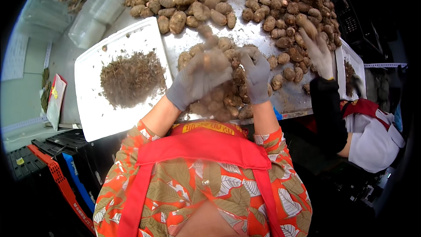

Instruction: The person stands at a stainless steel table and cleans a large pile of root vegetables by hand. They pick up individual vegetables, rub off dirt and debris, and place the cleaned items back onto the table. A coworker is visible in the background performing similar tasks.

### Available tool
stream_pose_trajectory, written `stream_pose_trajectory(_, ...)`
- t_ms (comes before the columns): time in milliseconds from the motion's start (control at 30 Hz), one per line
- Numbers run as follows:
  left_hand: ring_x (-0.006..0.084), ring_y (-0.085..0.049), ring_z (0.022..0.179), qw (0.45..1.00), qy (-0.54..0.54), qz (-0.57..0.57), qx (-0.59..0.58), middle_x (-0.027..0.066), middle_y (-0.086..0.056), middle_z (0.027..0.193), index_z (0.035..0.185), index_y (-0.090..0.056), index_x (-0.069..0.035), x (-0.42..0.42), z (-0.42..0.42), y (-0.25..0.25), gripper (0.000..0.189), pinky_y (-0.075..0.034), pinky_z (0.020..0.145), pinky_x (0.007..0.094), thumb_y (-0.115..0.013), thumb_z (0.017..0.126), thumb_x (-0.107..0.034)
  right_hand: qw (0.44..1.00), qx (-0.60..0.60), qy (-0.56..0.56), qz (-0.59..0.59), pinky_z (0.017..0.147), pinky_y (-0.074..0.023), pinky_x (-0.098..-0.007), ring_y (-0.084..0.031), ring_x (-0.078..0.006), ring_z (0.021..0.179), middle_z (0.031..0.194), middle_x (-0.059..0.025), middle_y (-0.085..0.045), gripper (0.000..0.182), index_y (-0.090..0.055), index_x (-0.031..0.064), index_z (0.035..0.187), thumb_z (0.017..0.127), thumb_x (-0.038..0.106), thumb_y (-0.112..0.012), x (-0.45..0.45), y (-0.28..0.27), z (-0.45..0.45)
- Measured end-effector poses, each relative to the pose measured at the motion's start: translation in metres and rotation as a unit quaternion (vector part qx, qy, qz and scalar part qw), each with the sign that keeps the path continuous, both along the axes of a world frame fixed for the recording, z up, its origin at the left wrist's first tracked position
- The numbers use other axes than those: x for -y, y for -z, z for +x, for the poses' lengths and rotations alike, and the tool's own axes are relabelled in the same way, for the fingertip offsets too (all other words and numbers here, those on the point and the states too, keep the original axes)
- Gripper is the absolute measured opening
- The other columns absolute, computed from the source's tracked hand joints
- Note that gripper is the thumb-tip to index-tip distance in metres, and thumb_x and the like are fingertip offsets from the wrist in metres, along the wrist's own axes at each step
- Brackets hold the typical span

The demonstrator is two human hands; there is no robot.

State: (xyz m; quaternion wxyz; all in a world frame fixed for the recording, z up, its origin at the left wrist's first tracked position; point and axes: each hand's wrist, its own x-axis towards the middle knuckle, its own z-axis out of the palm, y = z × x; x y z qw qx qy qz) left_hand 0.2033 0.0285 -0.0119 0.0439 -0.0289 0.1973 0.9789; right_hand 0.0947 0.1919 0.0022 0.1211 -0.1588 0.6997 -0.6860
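Note:
My left hand (pixel 194 80), in a grey knit glove with a dotted palm, is closed around a brown taro corm (pixel 212 60) with a pinkish end. A blurry patch in the picture softens its outline. Just to the right, my right hand (pixel 255 74) wears a matching glove. Its fingers are curled above the heap, and whether anything is pinched in them cannot be told. Beneath and between both hands lies a pile of small taro corms (pixel 236 100), near the front edge of the metal table (pixel 182 39).
On the left, a white foam tray (pixel 88 112) holds brown root fibres (pixel 133 80). Clear plastic containers (pixel 95 16) stand behind it. Larger taro heaps (pixel 184 0) cover the back. At right, a co-worker's gloved hand (pixel 317 52) reaches over corms beside another white tray (pixel 360 69).

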Motion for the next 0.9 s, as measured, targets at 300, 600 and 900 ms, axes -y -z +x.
stream_pose_trajectory(300, 0.0284, -0.053, 0.128, 0.999, 0.027, -0.02, -0.004, 0.0119, -0.053, 0.138, 0.146, -0.041, -0.006, -0.008, -0.003, -0.01, 0.072, -0.046, 0.108, 0.0461, -0.061, 0.096, -0.054, 0.92, -0.384, -0.065, -0.035, 0.093, -0.0507, -0.036, -0.066, -0.0277, 0.098, 0.102, -0.01, -0.07, 0.013, -0.072, 0.0039, 0.1, 0.087, 0.006, -0.073, 0.023, 0.003, 0.015)
stream_pose_trajectory(600, 0.0298, -0.058, 0.122, 0.998, -0.006, 0.004, 0.061, 0.0125, -0.053, 0.14, 0.148, -0.041, -0.009, -0.009, -0.009, 0.003, 0.069, -0.051, 0.105, 0.044, -0.062, 0.096, -0.051, 0.969, -0.239, -0.03, 0.061, 0.087, -0.0518, -0.0354, -0.066, -0.0228, 0.094, 0.101, -0.0075, -0.073, 0.01, -0.075, 0.006, 0.093, 0.084, 0.011, -0.075, 0.006, -0.011, 0.006)
stream_pose_trajectory(900, 0.0286, -0.06, 0.118, 0.992, 0.026, 0.002, 0.126, 0.0111, -0.057, 0.132, 0.137, -0.049, -0.006, -0.02, -0.004, 0.003, 0.061, -0.052, 0.105, 0.0446, -0.04, 0.104, -0.056, 0.928, -0.371, -0.031, 0.018, 0.083, -0.0526, -0.0361, -0.067, -0.0268, 0.091, 0.099, -0.0098, -0.071, 0.006, -0.073, 0.006, 0.089, 0.083, 0.008, -0.074, 0.027, 0.023, 0.017)
